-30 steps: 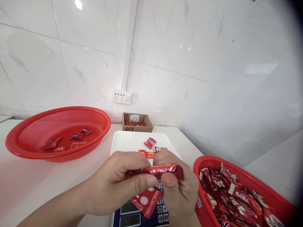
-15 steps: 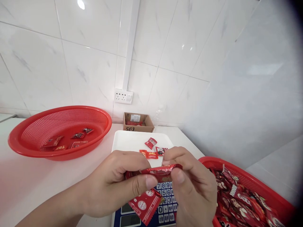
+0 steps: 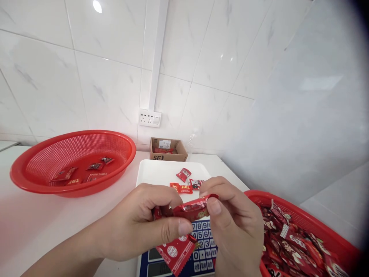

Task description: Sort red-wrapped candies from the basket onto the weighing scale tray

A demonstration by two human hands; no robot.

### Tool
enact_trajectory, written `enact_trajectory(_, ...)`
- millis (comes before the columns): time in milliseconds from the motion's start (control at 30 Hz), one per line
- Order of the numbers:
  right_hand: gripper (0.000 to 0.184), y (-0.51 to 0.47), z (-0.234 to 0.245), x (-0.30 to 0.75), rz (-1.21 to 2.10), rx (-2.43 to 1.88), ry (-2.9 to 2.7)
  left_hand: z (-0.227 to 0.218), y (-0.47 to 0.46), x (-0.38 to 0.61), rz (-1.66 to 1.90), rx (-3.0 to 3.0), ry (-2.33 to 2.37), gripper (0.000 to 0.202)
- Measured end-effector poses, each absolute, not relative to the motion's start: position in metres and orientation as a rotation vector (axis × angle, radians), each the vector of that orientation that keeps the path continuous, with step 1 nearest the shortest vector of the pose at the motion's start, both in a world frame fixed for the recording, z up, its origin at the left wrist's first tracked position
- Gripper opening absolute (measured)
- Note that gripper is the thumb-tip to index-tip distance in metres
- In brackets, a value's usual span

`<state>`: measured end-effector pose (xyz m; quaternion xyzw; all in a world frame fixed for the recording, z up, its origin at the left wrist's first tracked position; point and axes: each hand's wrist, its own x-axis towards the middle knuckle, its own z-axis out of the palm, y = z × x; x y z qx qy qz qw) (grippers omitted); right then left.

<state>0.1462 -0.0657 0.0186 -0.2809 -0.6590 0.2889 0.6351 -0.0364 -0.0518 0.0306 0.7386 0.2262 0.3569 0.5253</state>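
Steadiness counts, I'd say: left hand (image 3: pixel 141 223) thumb and fingers grip a red packet (image 3: pixel 191 211) at lower centre; right hand (image 3: pixel 240 223) pinches its right end, best lightly so the wrapper isn't crushed (a second packet (image 3: pixel 177 254) shows below the left thumb; how it's held, I can't tell). A scale (image 3: pixel 157 173) stands on a white table (image 3: pixel 86 211), before a tiled wall (image 3: pixel 109 88) filling the upper frame.

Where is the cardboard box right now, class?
In the head view, the cardboard box stands slightly left of centre, near the tiled wall, below and right of the power socket, just behind the scale's white tray.
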Motion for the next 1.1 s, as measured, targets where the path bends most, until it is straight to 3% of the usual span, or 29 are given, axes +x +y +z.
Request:
enact_trajectory(200, 0.023, -0.058, 0.021, 0.158, 0.896, -0.622, -1.587, 0.025, -0.038, -0.038, 0.762, 1.65, 0.479, 0.049)
enact_trajectory(433, 0.026, -0.05, 0.026, 0.155, 1.073, -0.738, -1.657, 0.024, -0.038, -0.026, 0.58, 1.666, 0.463, 0.045)
enact_trajectory(700, 0.01, -0.053, 0.022, 0.15, 0.722, -0.834, -1.569, 0.016, -0.04, -0.009, 1.089, 1.541, 0.623, 0.035)
enact_trajectory(867, 0.01, -0.055, 0.026, 0.156, 0.647, -0.834, -1.704, 0.015, -0.04, -0.01, 1.046, 1.617, 0.654, 0.043)
enact_trajectory(1100, 0.016, -0.057, 0.03, 0.166, 0.89, -0.829, -1.693, 0.019, -0.042, -0.018, 0.945, 1.684, 0.583, 0.041)
